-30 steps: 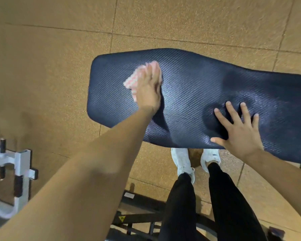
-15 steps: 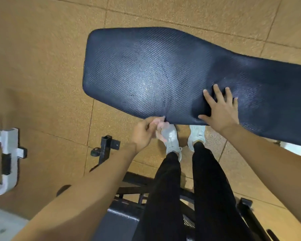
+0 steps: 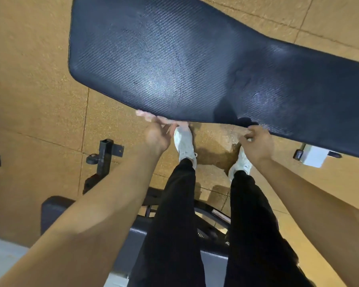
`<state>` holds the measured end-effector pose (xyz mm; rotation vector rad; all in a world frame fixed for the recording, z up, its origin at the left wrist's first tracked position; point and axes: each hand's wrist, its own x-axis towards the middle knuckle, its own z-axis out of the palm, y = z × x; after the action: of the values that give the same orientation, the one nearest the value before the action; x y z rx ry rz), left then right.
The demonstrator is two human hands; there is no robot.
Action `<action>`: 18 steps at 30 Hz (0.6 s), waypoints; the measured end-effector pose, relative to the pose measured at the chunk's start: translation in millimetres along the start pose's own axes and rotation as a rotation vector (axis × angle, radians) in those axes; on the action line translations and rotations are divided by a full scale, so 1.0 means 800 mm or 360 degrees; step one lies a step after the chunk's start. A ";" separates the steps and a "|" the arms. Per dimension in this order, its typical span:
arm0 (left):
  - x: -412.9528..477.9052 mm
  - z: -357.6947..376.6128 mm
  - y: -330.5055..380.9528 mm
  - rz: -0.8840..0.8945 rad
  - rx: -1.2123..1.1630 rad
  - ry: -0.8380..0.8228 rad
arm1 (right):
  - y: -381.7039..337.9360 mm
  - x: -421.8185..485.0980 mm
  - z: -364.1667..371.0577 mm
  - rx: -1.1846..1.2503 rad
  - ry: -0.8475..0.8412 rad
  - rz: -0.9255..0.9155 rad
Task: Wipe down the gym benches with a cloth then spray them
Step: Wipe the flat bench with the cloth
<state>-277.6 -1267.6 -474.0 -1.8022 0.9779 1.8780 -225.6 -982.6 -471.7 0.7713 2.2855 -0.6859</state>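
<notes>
Just at the bench (image 3: pixel 195 69) edge, left hand (image 3: pixel 158 135) blurs, right hand (image 3: pixel 256 143) curls; grip unclear.

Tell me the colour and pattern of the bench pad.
The bench pad is dark navy with diagonal ribbing, clearest in the head view.

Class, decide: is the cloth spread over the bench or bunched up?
Likely bunched up, not spread: only a small pink bit of cloth shows at the fingertips of the left hand, against the near edge of the bench.
</notes>
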 end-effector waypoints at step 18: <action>-0.061 0.151 -0.163 -0.0322 0.0410 -0.0357 | 0.059 0.001 -0.016 0.2316 -0.1110 0.1180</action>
<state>-270.4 -1083.3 -463.1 -1.4490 0.8755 1.6993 -199.8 -941.7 -476.7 1.5057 0.4939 -1.8122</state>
